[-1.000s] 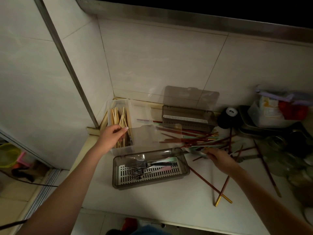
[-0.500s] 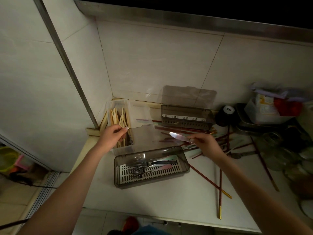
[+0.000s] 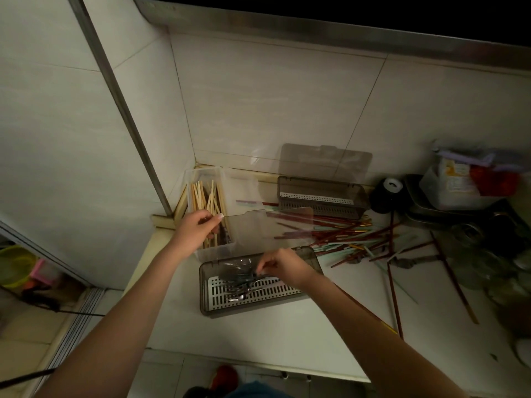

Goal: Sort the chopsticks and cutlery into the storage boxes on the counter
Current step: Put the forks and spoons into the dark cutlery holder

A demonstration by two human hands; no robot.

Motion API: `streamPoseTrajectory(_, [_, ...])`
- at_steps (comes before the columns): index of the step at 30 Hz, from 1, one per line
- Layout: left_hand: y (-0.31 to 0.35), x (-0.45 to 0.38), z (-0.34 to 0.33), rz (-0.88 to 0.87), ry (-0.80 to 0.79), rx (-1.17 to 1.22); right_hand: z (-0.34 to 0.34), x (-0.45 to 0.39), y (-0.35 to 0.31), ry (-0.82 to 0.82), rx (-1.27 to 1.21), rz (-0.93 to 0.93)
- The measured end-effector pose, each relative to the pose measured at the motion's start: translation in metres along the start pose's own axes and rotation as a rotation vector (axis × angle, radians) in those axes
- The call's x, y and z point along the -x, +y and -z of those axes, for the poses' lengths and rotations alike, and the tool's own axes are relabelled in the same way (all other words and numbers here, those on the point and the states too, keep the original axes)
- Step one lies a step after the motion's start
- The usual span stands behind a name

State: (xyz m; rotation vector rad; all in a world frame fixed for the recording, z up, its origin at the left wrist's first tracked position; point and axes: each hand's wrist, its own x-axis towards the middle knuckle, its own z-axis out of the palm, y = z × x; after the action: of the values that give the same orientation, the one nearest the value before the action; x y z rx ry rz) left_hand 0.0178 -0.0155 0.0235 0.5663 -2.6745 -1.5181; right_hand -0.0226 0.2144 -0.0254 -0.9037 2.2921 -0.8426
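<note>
Left hand [image 3: 193,231] pinches the clear lid [image 3: 267,229] upright. Right hand [image 3: 283,265], fingers curled, sets a knife, barely visible, into the grey box [image 3: 253,307] on the tabletop. Steel: stiff, slick, light; take by the handle.

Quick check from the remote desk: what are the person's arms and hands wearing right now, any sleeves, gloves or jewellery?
Both forearms are bare as far as the frame shows: no sleeves and no gloves. The left hand has a pale, longish thumbnail. The right hand shows no ring or watch that can be made out. No cables or markings show on either arm.
</note>
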Motion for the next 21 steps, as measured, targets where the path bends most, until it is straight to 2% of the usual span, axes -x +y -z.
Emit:
streamPoseTrajectory(8, [-0.001,-0.003,-0.001,0.0,0.009,-0.011,0.008,0.025,0.022,0.221,-0.074,-0.126])
streamPoseTrajectory(11, [0.0,-0.002,-0.001,-0.005,0.007,-0.007,0.018,0.045,0.037,0.483,-0.14,-0.178])
streamPoseTrajectory(13, [0.001,-0.002,-0.001,-0.009,0.005,-0.012,0.025,0.061,0.053,0.696,-0.077,-0.265])
streamPoseTrajectory(15, [0.001,-0.002,-0.002,-0.012,0.01,-0.012,0.029,0.082,0.074,0.838,0.036,-0.435])
streamPoseTrajectory(17, [0.001,-0.002,-0.002,-0.011,0.014,-0.008,0.03,0.105,0.097,0.899,0.084,-0.665])
streamPoseTrajectory(21, [0.002,-0.001,-0.002,-0.008,0.02,0.0,0.026,0.136,0.123,0.818,0.105,-1.117])
